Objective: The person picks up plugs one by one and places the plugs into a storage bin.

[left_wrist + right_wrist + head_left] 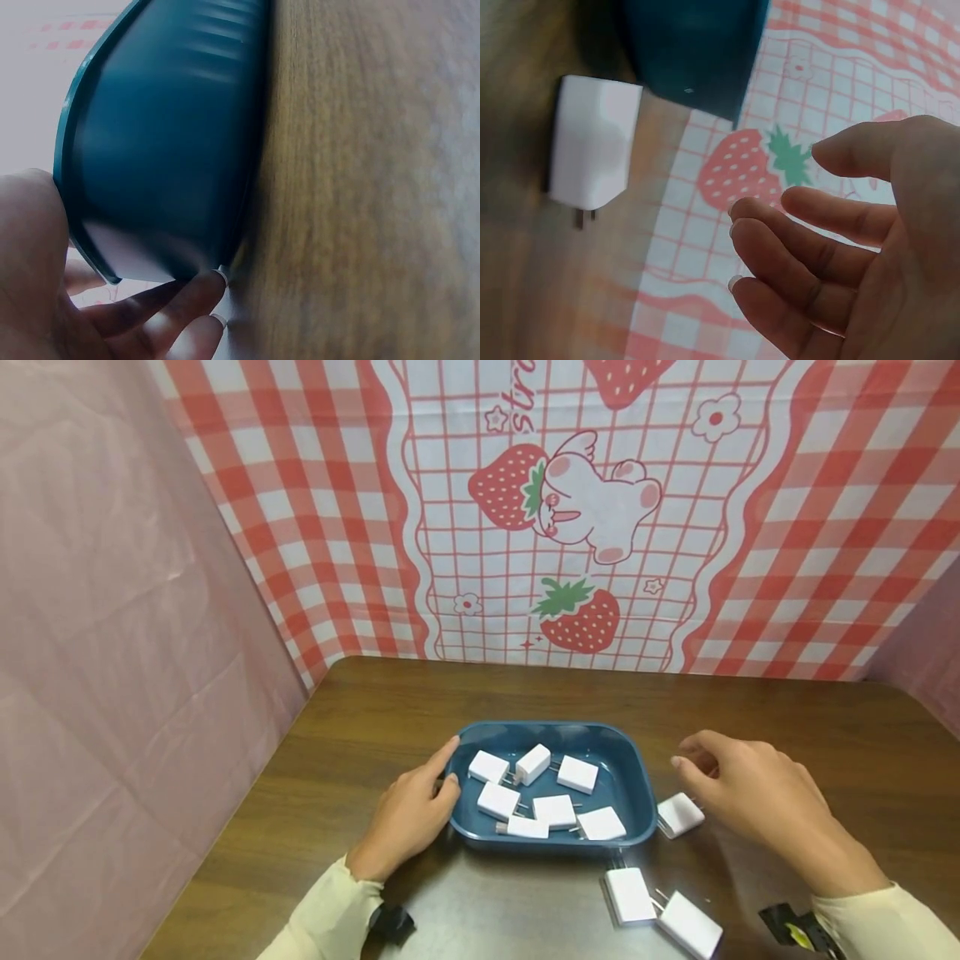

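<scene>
A blue rectangular tray holds several white USB charger plugs, one of them a charger near the middle. My left hand grips the tray's left end, thumb over the rim and fingers against the outer wall at the lower corner. Off the tray's right end hovers my right hand, its fingers loosely bent and nothing between them. Just below its fingertips lies a loose charger by the tray's corner. The right wrist view shows a white charger with its prongs, apart from the hand.
Two more chargers, one upright in view and one slanted, lie on the brown wooden table in front of the tray. A strawberry-print cloth hangs behind the table, and a pink cloth hangs at the left.
</scene>
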### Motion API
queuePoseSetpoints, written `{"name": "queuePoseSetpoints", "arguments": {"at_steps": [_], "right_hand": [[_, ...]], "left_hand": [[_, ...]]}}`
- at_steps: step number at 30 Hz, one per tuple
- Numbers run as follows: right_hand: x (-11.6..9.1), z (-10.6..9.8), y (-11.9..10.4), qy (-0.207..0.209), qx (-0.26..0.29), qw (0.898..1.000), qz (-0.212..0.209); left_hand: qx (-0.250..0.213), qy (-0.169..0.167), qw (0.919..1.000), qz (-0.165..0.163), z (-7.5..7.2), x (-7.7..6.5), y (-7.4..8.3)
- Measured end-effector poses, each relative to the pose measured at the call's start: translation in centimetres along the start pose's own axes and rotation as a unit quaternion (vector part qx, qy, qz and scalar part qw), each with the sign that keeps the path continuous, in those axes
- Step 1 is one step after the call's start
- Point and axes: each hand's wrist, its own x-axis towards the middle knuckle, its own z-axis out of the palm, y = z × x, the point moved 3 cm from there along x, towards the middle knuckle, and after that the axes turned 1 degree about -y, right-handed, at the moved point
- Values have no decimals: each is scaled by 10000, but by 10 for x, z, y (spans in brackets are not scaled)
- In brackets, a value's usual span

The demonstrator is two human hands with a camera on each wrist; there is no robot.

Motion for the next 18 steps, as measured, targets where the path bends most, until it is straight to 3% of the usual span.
{"name": "queuePoseSetpoints", "arguments": {"at_steps": [12,18], "right_hand": [[-8,30,15,-623,-299,9972,281],[-9,39,15,-608,-637,9961,90]], "left_hand": [[-51,-1,10000,71,-1,0,1],[-21,32,10000,51,0,-1,1]]}}
